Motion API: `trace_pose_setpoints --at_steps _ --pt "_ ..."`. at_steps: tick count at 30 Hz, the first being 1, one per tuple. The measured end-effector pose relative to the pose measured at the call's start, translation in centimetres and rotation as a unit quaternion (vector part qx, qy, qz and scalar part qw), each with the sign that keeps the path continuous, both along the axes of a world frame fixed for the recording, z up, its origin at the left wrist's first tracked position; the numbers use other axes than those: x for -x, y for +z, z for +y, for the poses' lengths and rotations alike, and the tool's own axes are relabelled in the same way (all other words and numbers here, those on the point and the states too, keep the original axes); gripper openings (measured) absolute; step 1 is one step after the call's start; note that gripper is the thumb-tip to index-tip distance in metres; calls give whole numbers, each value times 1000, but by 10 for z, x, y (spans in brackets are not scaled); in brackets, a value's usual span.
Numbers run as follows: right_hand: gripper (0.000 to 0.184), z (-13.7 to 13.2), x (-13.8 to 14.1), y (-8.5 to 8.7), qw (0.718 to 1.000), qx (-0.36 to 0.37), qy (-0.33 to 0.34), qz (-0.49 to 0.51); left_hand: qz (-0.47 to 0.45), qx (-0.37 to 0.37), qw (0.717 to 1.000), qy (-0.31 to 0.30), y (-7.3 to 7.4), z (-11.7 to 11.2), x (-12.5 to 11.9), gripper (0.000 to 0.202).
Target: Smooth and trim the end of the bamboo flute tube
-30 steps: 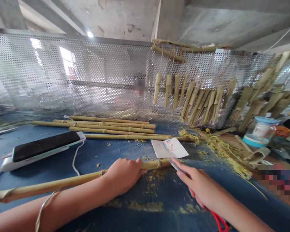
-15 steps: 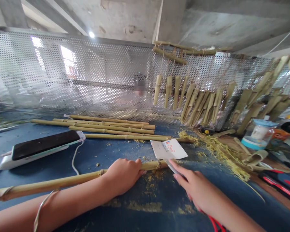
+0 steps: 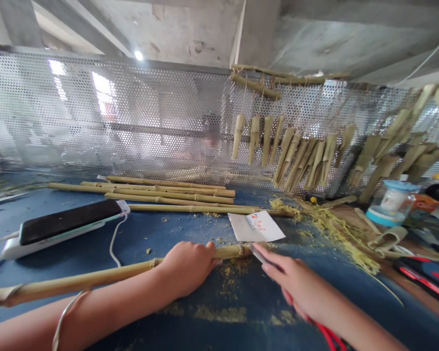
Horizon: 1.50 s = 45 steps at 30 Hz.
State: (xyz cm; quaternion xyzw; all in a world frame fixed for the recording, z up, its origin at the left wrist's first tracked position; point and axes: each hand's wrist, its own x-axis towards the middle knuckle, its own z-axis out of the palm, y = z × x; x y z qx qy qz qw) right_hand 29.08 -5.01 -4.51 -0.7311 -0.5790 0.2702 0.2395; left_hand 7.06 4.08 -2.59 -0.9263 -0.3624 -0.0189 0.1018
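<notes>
Strong daylight from windows (image 3: 103,90) at 11 o'clock, glare washing out perforated metal screen (image 3: 58,117); small ceiling lamp (image 3: 138,55) burning white at 11. Shadows faint on blue bench (image 3: 190,334). Edges bowed by wide-angle distortion; far background hazy.

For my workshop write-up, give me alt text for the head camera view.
A person's left hand grips a long bamboo pole on a blue workbench while the right hand holds a small blade against it. Yellow shavings lie around, and cut bamboo pieces hang from a perforated metal screen behind.
</notes>
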Motion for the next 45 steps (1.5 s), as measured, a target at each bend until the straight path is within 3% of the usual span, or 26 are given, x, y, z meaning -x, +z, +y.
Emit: trace_pose_setpoints --at_steps 10,25,31,39,42,45 --pt "49 -1 3 0 999 -31 -11 -28 3 6 1000 3 0 -1 0 36" --pt "50 -1 6 4 1000 4 -8 9 0 7 1000 2 0 -2 -3 36" --pt "48 -2 8 5 999 -22 -1 -37 4 17 1000 10 2 -3 -2 37" --pt "52 -3 8 13 1000 7 -2 21 -1 -5 1000 -3 -1 0 -1 35" --pt "53 -4 8 11 999 -12 -40 23 -2 -6 1000 -2 -1 0 -1 36" --pt "53 -4 9 9 1000 -9 -2 20 0 -2 1000 3 1 -1 -1 36"
